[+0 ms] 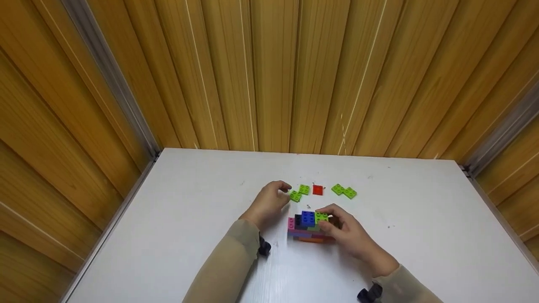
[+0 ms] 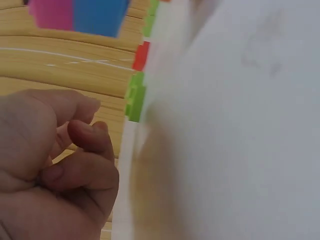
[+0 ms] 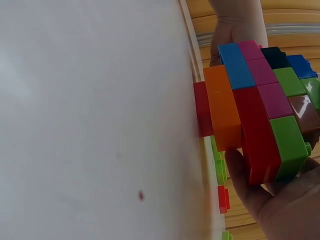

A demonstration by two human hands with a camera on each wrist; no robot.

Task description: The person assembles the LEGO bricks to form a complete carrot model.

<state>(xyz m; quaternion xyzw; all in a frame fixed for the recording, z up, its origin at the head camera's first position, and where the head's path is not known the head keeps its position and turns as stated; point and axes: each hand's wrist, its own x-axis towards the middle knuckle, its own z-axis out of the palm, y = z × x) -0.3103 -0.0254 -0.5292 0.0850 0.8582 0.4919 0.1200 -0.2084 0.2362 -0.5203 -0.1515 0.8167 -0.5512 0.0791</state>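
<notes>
A many-coloured stack of toy building bricks (image 3: 257, 107) stands near the middle of the table, with a blue brick (image 1: 308, 217) and a lime green brick (image 1: 321, 216) on top. My right hand (image 1: 350, 233) grips its right end, thumb in front and fingers behind. Red, orange, purple, brown and green bricks show in its side in the right wrist view. To the left, my empty left hand (image 1: 268, 203) has loosely bent fingers. Its fingertips are close to two lime green bricks (image 1: 295, 196), set corner to corner.
A small red brick (image 1: 318, 190) lies behind the stack. Right of it are two more lime green bricks (image 1: 344, 191). The white table (image 1: 181, 202) ends at a wood-patterned wall (image 1: 273, 84). Metal rails (image 1: 126, 88) run up the corners.
</notes>
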